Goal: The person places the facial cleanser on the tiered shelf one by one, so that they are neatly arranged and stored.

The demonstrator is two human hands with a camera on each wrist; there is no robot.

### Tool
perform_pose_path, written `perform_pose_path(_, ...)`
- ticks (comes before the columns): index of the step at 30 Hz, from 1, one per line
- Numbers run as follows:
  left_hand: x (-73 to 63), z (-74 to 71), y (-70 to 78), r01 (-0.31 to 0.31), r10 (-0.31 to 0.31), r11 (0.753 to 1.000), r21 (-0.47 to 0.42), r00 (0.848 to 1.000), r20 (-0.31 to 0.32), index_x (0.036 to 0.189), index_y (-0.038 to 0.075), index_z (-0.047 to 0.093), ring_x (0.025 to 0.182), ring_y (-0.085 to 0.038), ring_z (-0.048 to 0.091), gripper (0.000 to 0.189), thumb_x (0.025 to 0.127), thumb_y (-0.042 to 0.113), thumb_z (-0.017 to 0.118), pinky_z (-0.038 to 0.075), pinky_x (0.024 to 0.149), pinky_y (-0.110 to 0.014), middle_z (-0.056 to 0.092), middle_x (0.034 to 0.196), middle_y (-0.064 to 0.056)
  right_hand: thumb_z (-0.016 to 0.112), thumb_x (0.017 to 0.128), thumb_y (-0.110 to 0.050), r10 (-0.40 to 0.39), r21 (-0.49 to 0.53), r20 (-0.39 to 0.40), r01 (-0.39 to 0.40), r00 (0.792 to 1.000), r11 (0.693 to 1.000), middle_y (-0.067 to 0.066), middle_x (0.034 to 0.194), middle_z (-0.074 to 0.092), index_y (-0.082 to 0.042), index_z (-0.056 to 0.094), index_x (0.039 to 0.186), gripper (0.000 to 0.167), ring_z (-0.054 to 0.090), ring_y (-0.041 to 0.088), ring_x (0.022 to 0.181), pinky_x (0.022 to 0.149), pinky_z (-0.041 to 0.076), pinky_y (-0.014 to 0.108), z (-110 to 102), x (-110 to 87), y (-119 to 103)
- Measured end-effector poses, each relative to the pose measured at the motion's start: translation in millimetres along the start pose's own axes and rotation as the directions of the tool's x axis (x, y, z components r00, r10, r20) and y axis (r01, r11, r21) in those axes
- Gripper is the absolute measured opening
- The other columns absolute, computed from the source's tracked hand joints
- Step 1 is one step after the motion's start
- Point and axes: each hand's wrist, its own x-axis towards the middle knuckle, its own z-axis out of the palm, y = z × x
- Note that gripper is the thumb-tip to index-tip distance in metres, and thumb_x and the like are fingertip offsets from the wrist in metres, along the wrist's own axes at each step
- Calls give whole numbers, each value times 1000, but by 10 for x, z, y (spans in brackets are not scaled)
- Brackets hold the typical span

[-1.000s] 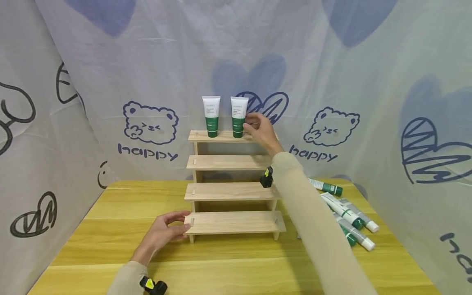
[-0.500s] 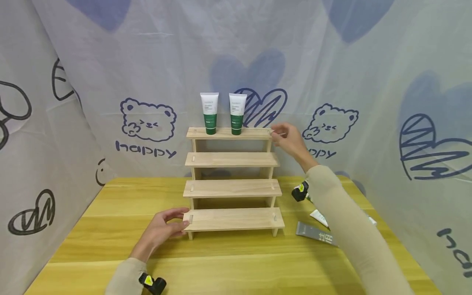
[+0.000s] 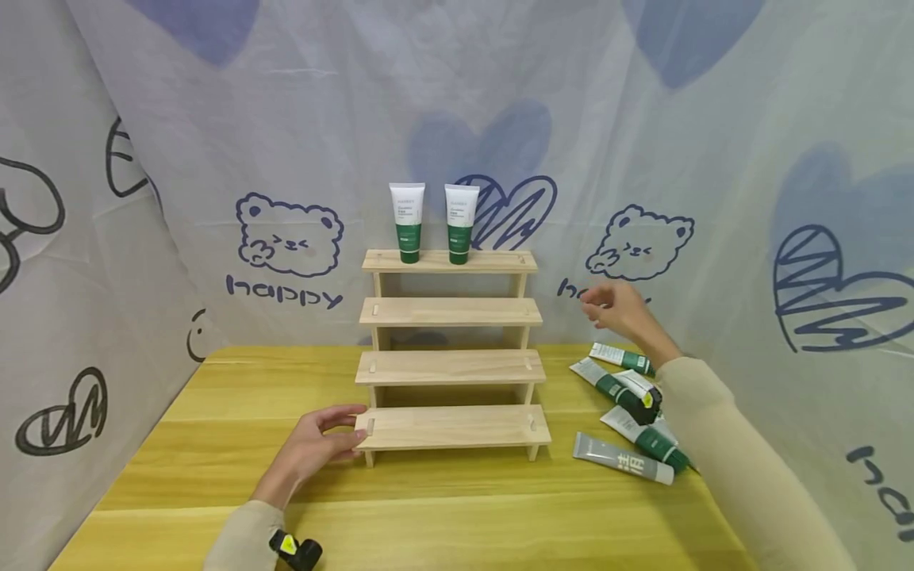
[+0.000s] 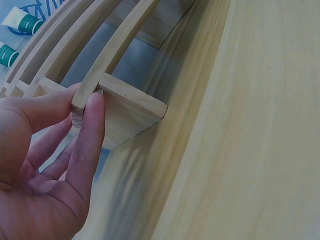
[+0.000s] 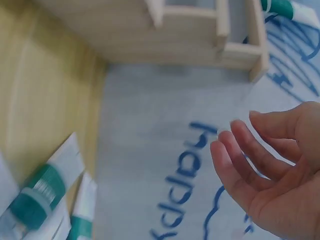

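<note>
Two white-and-green squeeze tubes, a left one and a right one, stand upright on their caps on the top step of a four-tier wooden display rack. With thumb and fingers, my left hand pinches the left end of the rack's lowest shelf, as the left wrist view shows closely. My right hand is in the air to the right of the rack, its fingers loosely bent and holding nothing; the right wrist view shows the same hand apart from everything.
Several tubes lie in a loose pile on the table's right side, among them a white-and-green tube at the back and a grey tube in front. A printed cloth hangs behind the wooden table.
My right hand has moved away from the right standing tube, rightward and down past the rack's edge. The tube stays upright on the top step. My left hand keeps its hold on the shelf.
</note>
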Motion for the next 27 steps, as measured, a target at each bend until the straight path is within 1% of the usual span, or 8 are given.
perform_pose_path(4,0,3,5,3,-3,1000,5,1000,-2,146,2,55,97,-17,71,57,95,16,76,66,84,-31,50,145,-27,66,100,-9,-10,-69,42,13,999,997,28,121,70,5,69,118,23,71,34,99,84,66,41,-8,-82,235)
perform_pose_path(8,0,-3,5,5,-5,1000,7,1000,-3,146,2,55,97,-17,71,57,95,16,76,66,84,-32,50,146,-28,73,94,-9,-47,-178,72,59,996,982,23,110,75,2,74,109,19,71,32,94,79,62,38,49,-100,470)
perform_pose_path(12,6,-15,1,11,-11,1000,3,1000,-6,146,2,55,96,-17,71,56,95,15,76,67,84,-33,51,145,-27,79,85,-4,-153,-243,107,175,982,954,21,95,77,4,76,98,15,72,33,87,79,59,42,157,-100,689)
perform_pose_path(15,2,-15,4,11,-11,1000,-1,1000,-5,146,2,55,96,-16,71,57,95,14,76,66,84,-32,52,145,-27,81,79,1,-210,-261,160,246,965,933,24,91,77,9,75,95,18,73,38,87,83,62,49,217,-121,814)
perform_pose_path(17,-2,-11,4,6,-6,1000,-1,1000,1,146,1,54,97,-16,71,57,95,15,75,66,83,-32,52,145,-28,82,78,2,-197,-273,196,246,961,930,27,93,77,12,75,96,22,73,42,89,85,62,53,241,-144,880)
perform_pose_path(21,-5,-9,4,3,-3,1000,-3,1000,5,146,1,54,96,-17,72,57,95,15,75,67,83,-32,51,145,-28,82,80,1,-91,-322,258,175,962,930,29,103,75,13,74,104,29,71,46,99,92,60,56,263,-190,978)
perform_pose_path(23,-3,-12,3,6,-6,1000,-3,1000,4,146,2,55,97,-17,72,57,95,15,75,66,83,-31,51,146,-28,82,81,0,-29,-347,273,127,962,929,29,108,75,11,74,107,30,70,46,103,95,59,56,275,-202,1016)
perform_pose_path(27,-2,-17,-5,5,-5,1000,6,1000,0,146,3,56,97,-17,72,56,95,16,76,66,83,-31,51,145,-27,81,81,0,39,-379,275,71,961,923,29,113,73,10,73,111,33,68,45,107,98,57,58,323,-203,1073)
